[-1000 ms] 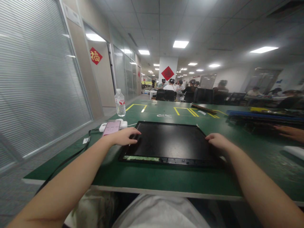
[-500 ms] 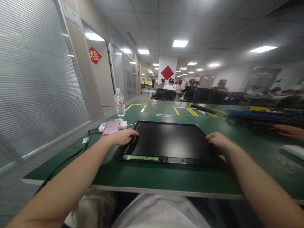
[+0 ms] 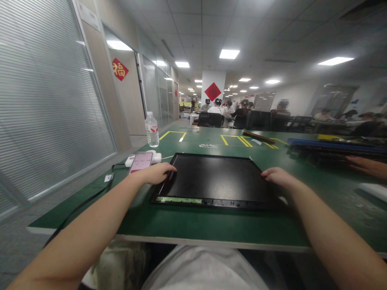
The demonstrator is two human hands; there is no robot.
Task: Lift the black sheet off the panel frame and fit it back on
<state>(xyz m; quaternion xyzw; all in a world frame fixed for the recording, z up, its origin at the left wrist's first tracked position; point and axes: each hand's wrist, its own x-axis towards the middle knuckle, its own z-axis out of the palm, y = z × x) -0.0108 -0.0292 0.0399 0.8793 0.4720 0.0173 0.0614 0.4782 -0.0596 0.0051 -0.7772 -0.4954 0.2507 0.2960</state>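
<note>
A black display panel lies flat on the green table in front of me, its dark screen facing up. Along its near edge, on the left part, runs a green circuit strip. My left hand grips the panel's left side, with the fingertips over the rim. On the opposite side my right hand holds the right edge, thumb on top. The other fingers of both hands are partly hidden at the frame's sides.
Left of the panel lie a phone and a white power strip with a black cable. A water bottle stands behind them. Blue and black long parts lie at right, near another person's hand. People sit at tables beyond.
</note>
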